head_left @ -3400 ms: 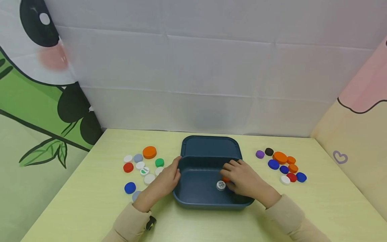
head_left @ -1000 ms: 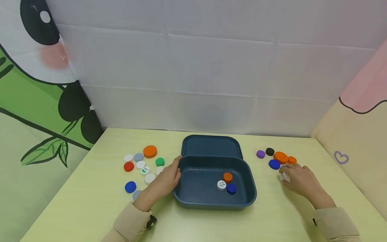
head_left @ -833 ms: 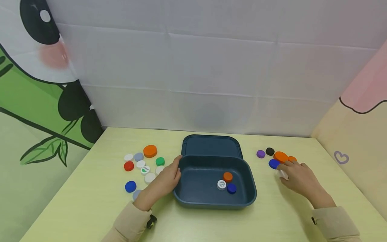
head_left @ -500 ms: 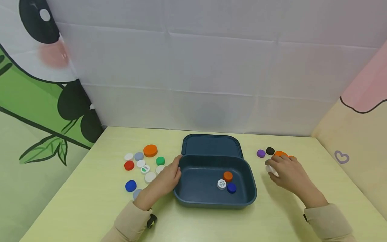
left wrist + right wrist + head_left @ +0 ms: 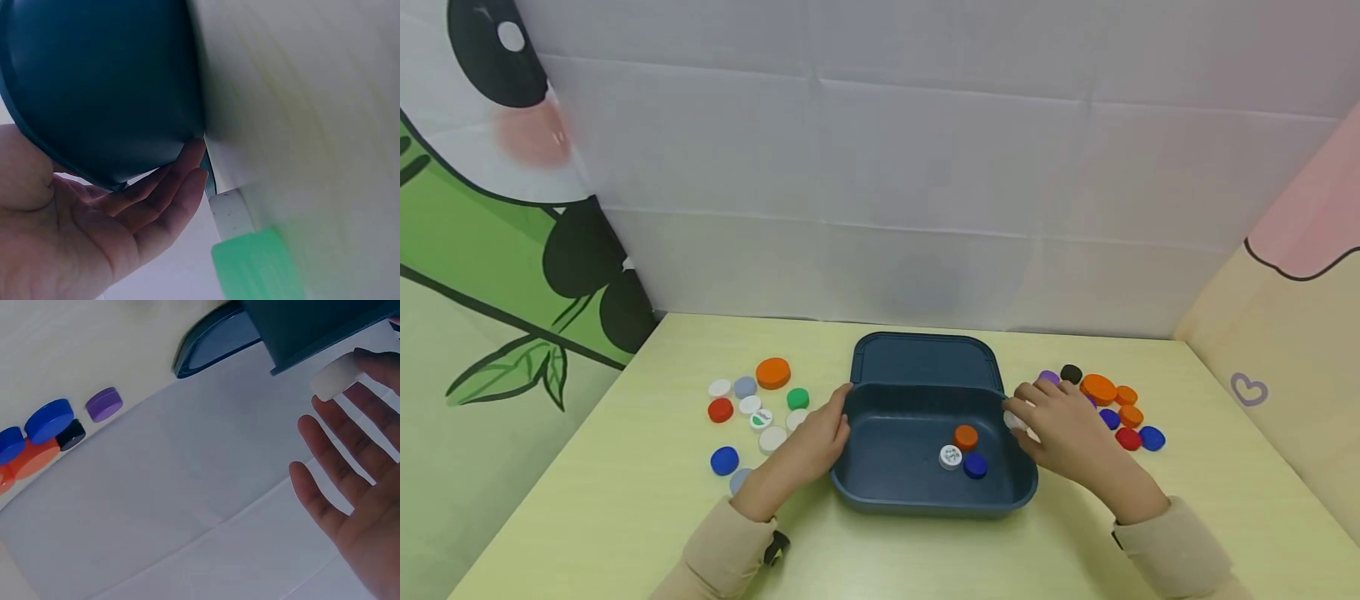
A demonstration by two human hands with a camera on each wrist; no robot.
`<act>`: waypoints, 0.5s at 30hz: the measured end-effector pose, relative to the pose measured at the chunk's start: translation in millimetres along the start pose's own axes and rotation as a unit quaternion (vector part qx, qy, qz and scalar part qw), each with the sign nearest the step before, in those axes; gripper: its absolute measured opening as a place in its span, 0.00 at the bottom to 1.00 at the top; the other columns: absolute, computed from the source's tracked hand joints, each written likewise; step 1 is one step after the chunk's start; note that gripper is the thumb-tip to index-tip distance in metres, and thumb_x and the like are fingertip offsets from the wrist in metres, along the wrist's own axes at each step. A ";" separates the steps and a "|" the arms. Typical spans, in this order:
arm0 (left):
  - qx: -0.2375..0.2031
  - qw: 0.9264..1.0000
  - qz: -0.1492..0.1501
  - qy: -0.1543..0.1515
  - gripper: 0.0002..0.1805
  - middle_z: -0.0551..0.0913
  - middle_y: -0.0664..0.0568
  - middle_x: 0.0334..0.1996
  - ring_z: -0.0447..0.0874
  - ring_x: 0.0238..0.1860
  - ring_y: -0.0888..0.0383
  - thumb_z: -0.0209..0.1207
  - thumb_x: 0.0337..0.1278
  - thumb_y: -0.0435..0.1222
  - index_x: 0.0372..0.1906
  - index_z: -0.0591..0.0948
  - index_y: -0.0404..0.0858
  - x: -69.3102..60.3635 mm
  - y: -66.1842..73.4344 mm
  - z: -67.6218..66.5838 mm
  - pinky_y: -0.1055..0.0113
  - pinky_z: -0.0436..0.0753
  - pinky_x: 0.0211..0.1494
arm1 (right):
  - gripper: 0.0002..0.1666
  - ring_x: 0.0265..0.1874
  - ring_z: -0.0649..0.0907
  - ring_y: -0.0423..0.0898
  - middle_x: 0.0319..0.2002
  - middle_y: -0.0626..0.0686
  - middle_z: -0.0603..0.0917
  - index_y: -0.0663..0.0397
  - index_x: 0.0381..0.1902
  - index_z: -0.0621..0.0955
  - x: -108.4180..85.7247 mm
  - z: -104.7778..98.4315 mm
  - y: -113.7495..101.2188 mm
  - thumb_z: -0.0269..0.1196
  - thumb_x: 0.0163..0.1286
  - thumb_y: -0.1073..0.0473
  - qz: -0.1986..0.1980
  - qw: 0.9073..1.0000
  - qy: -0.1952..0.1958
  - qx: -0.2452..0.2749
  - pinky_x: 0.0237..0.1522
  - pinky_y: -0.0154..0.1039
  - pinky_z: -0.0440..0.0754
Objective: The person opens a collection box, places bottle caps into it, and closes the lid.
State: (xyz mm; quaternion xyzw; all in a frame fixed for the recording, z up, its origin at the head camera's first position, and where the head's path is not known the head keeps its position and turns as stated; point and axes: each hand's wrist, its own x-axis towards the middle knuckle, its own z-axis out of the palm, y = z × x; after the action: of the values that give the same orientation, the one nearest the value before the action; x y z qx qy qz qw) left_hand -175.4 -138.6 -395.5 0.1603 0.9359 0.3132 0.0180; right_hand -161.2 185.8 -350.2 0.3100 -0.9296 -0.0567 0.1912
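Note:
My right hand [image 5: 1063, 429] pinches a white bottle cap [image 5: 1015, 422] at the right rim of a dark blue plastic box [image 5: 934, 507]. The right wrist view shows that cap [image 5: 334, 377] between thumb and forefinger, the other fingers spread. An orange cap [image 5: 966, 437], a printed white cap [image 5: 951, 457] and a blue cap [image 5: 975, 466] lie in the box. My left hand [image 5: 808, 442] holds the box by its left side; in the left wrist view its fingers [image 5: 181, 197] bend against the outer wall, while the thumb is partly hidden behind the rim.
Behind the box lies a dark blue lid [image 5: 925, 361]. Several loose caps, including an orange one [image 5: 772, 373], are on the table's left. Another group, with a red cap [image 5: 1128, 439] and a black cap [image 5: 1071, 374], lies right. A pale cloth [image 5: 850, 167] hangs behind.
My right hand has left the box's inside, taken a white cap from the right group and carried it left to the box's right rim. The left hand has stayed at the box.

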 end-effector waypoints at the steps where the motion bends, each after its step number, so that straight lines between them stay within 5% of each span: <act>1: 0.001 1.000 0.001 0.001 0.26 0.69 0.36 0.61 0.74 0.56 0.45 0.41 0.66 0.32 0.67 0.55 0.31 0.0 -0.1 0.2 0.52 0.73 0.57 | 0.20 0.37 0.78 0.48 0.36 0.50 0.81 0.50 0.40 0.81 1.3 0.8 -3.7 0.70 0.48 0.53 -0.003 1.000 -0.004 0.006 0.38 0.44 0.77; 15: 0.006 1.000 0.012 0.013 0.25 0.71 0.34 0.58 0.77 0.51 0.46 0.42 0.65 0.31 0.66 0.57 0.30 0.0 1.0 0.0 0.53 0.76 0.54 | 0.17 0.33 0.74 0.43 0.34 0.45 0.81 0.46 0.38 0.80 11.1 26.7 -39.4 0.69 0.49 0.50 -0.100 0.993 -0.029 0.051 0.32 0.35 0.70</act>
State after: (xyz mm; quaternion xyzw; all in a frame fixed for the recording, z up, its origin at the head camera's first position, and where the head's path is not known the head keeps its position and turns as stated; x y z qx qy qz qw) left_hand -175.1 -137.9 -394.8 0.1676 0.9360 0.3095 0.0006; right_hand -158.0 147.3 -380.1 0.4087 -0.9009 -0.0369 0.1412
